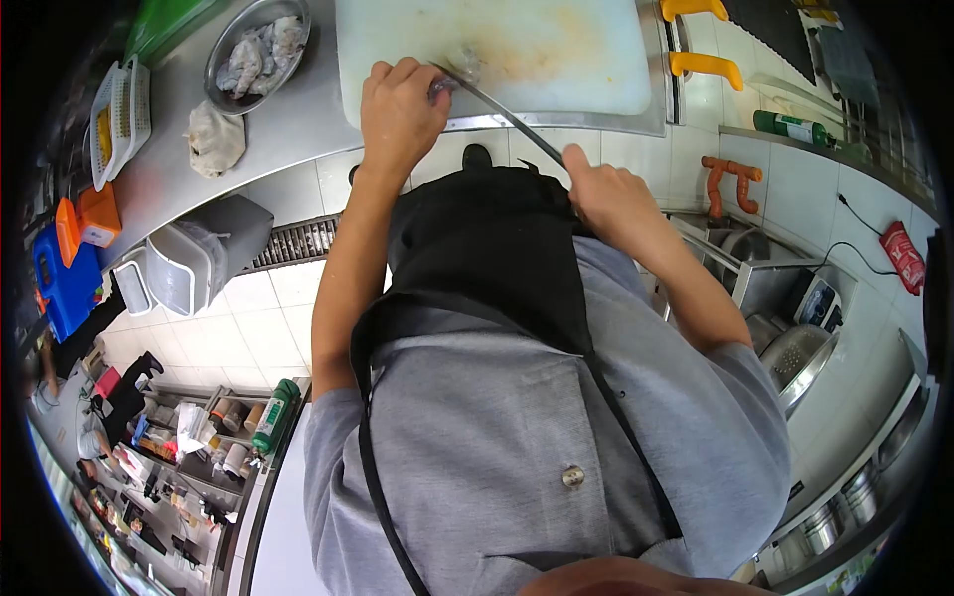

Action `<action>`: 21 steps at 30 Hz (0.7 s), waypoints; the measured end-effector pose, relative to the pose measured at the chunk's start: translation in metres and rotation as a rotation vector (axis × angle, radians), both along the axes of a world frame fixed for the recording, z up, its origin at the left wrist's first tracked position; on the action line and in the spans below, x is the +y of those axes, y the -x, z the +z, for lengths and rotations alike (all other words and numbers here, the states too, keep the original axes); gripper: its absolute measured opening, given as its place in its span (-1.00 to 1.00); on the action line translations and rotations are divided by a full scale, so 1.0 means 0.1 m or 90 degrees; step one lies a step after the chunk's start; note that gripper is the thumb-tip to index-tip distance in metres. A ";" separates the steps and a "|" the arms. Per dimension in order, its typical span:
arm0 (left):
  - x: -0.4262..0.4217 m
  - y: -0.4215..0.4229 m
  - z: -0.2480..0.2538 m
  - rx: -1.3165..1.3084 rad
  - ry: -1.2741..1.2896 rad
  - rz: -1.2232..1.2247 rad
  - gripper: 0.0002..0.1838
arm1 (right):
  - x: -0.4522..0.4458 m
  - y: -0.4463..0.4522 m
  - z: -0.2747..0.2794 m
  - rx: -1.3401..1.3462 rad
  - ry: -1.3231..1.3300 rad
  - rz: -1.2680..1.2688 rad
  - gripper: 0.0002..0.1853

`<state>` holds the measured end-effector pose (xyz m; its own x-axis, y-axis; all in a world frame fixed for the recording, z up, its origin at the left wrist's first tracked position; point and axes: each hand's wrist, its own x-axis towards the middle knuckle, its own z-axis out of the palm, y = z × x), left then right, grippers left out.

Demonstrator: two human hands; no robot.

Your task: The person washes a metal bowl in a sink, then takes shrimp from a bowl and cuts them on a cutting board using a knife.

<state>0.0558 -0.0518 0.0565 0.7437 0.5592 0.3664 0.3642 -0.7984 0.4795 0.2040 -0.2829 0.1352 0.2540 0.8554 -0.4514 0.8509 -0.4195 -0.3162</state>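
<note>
My right hand (608, 199) is wrapped round the handle of a knife (507, 117), whose blade points up and left over the white cutting board (596, 84). Near the blade's tip, my left hand (399, 114) is closed on a small translucent piece (438, 89) at the board's front edge; what it is cannot be made out. Another small clear bit (467, 65) lies on the board just beyond the tip. Yellowish and brown stains mark the board's surface. To the left, a metal bowl (212, 74) holds pale, greyish pieces.
A crumpled beige cloth (215, 141) lies below the bowl on the steel counter (298, 129). White baskets (124, 119) and an orange container (99, 216) stand further left. Yellow-handled tools (706, 68) are at the board's right. A grey bin (189, 263) stands below the counter.
</note>
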 end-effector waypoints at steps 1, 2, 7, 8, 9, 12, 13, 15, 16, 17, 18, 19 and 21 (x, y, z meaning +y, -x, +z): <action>0.00 0.01 -0.01 0.009 -0.001 0.006 -0.81 | -0.06 -0.01 0.04 0.002 0.003 -0.003 -0.75; 0.00 0.01 -0.01 0.019 -0.002 0.010 -0.79 | -0.11 -0.01 0.06 0.006 0.006 -0.007 -0.75; 0.05 0.10 0.06 0.112 0.021 0.022 -0.68 | -0.16 -0.08 0.05 0.059 -0.050 -0.032 -0.75; 0.06 0.12 0.07 0.156 0.041 0.053 -0.65 | -0.16 -0.09 0.07 0.093 -0.046 -0.059 -0.75; 0.09 0.15 0.09 0.161 0.039 0.054 -0.65 | -0.17 -0.10 0.10 0.099 -0.047 -0.058 -0.75; 0.22 0.17 0.24 0.153 0.232 0.170 -0.71 | -0.22 -0.13 0.10 0.145 -0.099 -0.134 -0.78; 0.32 0.21 0.27 0.134 0.128 0.072 -0.71 | -0.23 -0.14 0.06 0.133 -0.116 -0.150 -0.79; 0.42 0.25 0.33 0.147 -0.007 -0.101 -0.66 | -0.25 -0.16 0.02 0.123 -0.132 -0.165 -0.80; 0.42 0.24 0.36 0.149 -0.007 -0.100 -0.66 | -0.25 -0.17 0.00 0.134 -0.141 -0.182 -0.81; 0.42 0.23 0.37 0.158 -0.065 -0.164 -0.65 | -0.26 -0.16 -0.01 0.146 -0.150 -0.198 -0.81; 0.42 0.22 0.38 0.167 -0.124 -0.227 -0.64 | -0.26 -0.16 -0.02 0.149 -0.151 -0.197 -0.81; 0.43 0.20 0.38 0.171 -0.125 -0.226 -0.64 | -0.25 -0.15 -0.03 0.164 -0.156 -0.208 -0.82; 0.47 0.16 0.38 0.179 -0.143 -0.271 -0.74 | -0.23 -0.13 -0.06 0.184 -0.165 -0.219 -0.82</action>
<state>0.0403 -0.0048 0.0944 0.9732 0.1185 0.1971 0.0758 -0.9744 0.2115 0.2171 -0.3060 0.1292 0.4364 0.8372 -0.3297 0.5400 -0.5368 -0.6482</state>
